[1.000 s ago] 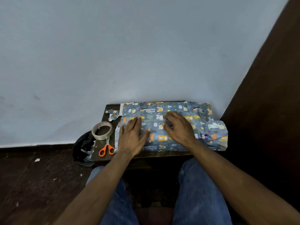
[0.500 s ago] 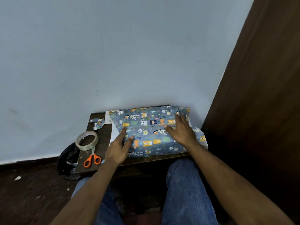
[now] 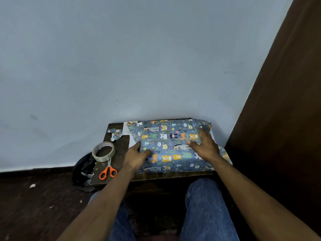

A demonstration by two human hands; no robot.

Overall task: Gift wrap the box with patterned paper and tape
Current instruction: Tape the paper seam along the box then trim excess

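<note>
Hidden: the box (image 3: 171, 146) is covered all over by blue animal-print paper (image 3: 173, 126), so no bare side of it shows; the left hand's (image 3: 136, 156) fingertips are lost at the parcel's left end, and it cannot be told whether they hook under it.
Hard to make out: the printing on the tape roll (image 3: 103, 151); the contents of the black bag (image 3: 83, 168) beside the table.
Left hand: lies against the parcel's left end, thumb across the top, fingers slightly bent.
Right hand (image 3: 205, 145): presses flat on the parcel's right part, fingers spread and straight, gripping nothing.
Box position: on the small dark table (image 3: 119, 145), pushed toward the wall, loose paper sticking out past its right end.
Since a second ago: the hands have parted from the middle of the top toward the two ends; the paper flap at the right now shows less.
Table: tape roll at the left, just touching the orange-handled scissors (image 3: 108, 170) in front of it; paper scraps (image 3: 115, 133) near the far left corner.
Room: pale blue wall (image 3: 139, 58), dark floor (image 3: 34, 206), brown panel (image 3: 286, 119) at right; the person's jeans (image 3: 206, 209) below.
</note>
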